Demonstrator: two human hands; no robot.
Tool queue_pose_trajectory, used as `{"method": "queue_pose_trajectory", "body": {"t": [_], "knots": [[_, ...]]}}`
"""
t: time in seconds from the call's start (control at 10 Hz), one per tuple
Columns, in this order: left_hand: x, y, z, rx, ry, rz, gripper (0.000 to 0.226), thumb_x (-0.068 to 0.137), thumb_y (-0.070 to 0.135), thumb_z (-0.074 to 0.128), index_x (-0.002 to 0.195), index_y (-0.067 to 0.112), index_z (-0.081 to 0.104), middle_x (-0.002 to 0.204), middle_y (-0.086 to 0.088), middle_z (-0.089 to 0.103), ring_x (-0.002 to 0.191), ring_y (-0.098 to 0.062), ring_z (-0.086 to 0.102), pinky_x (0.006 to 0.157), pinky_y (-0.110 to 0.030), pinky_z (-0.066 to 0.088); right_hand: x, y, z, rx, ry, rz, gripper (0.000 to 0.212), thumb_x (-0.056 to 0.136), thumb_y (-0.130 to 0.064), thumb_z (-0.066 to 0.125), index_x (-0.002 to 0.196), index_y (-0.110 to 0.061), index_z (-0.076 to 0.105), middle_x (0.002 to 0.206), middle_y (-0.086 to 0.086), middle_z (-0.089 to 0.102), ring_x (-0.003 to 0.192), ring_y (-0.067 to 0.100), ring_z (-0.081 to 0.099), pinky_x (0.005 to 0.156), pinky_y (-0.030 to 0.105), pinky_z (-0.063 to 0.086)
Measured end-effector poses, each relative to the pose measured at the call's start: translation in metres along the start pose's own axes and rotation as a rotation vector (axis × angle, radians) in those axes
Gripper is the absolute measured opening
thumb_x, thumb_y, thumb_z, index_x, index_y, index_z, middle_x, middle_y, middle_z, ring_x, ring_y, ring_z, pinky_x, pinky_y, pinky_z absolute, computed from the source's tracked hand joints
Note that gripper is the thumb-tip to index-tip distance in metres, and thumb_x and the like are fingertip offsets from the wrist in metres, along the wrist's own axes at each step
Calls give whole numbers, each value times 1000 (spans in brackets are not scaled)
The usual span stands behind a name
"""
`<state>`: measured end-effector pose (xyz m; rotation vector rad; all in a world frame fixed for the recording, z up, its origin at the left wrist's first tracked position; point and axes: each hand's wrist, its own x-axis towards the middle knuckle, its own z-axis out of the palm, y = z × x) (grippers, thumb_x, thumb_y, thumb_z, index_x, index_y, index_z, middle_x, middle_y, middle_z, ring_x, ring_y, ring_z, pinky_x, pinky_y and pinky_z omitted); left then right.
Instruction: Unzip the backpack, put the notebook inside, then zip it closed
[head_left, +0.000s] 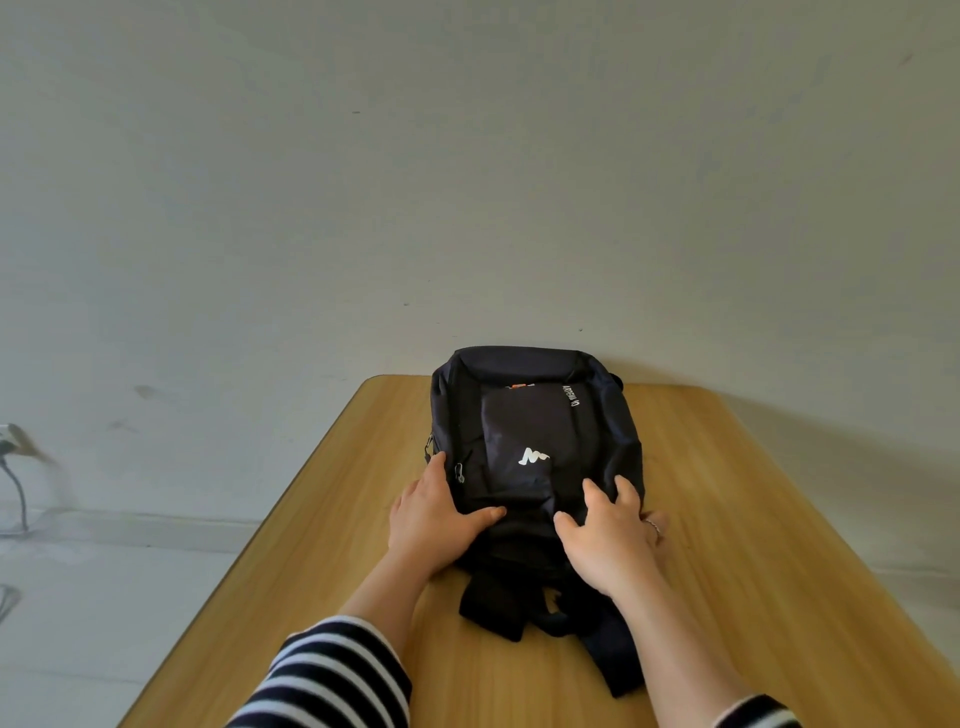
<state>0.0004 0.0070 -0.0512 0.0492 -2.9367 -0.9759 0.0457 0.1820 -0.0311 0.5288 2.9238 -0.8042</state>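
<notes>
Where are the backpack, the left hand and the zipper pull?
backpack (535, 421): head view, front panel above the white logo.
left hand (434, 514): head view, back of the hand.
zipper pull (459, 472): head view, metal tab on the front pocket.

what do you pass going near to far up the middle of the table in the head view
striped sleeve → backpack straps → the two hands, left hand and right hand, level with each other on the backpack → white logo → far table edge → wall

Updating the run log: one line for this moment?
backpack flat on table | left hand, right hand resting on it | notebook unseen
</notes>
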Motion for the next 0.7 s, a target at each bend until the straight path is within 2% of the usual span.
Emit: {"method": "queue_pose_trajectory", "body": {"t": [0.2,0.4,0.5,0.6,0.7], "knots": [[-2,-1,1,-41,13,-1,109,69,64,68,150,19,11,155,-2,32,141,-26,33,113,-42,33,-2,1,1,-20,-11,1,62,94,-48,35,149,-31,15,160,0,-1,142,43,5,115,47,18],[-9,1,0,-60,75,-29,105,63,65,71,144,19,23,144,-1,45,130,-27,46,102,-43,44,-4,3,-2,-30,-40,-5,62,94,-49,33,150,-31,12,161,0,-3,143,42,3,115,48,15],[-12,2,0,-77,84,-50,103,63,61,73,143,16,26,143,-2,45,129,-27,47,102,-44,44,-3,5,-7,-24,-83,-6,63,93,-52,32,150,-34,12,161,-1,-3,144,42,3,116,48,15],[-13,1,0,-79,81,-48,102,68,56,72,146,13,21,150,-4,35,134,-29,41,106,-45,41,-1,10,-13,52,-115,-22,63,91,-55,35,148,-35,19,161,-2,-1,144,42,3,116,49,13],[-21,10,-3,-14,85,-91,97,78,55,64,149,14,13,158,-7,20,140,-35,29,112,-46,32,5,16,-16,222,-55,-35,57,88,-54,40,142,-37,35,160,-2,12,144,37,9,115,47,11]]}}
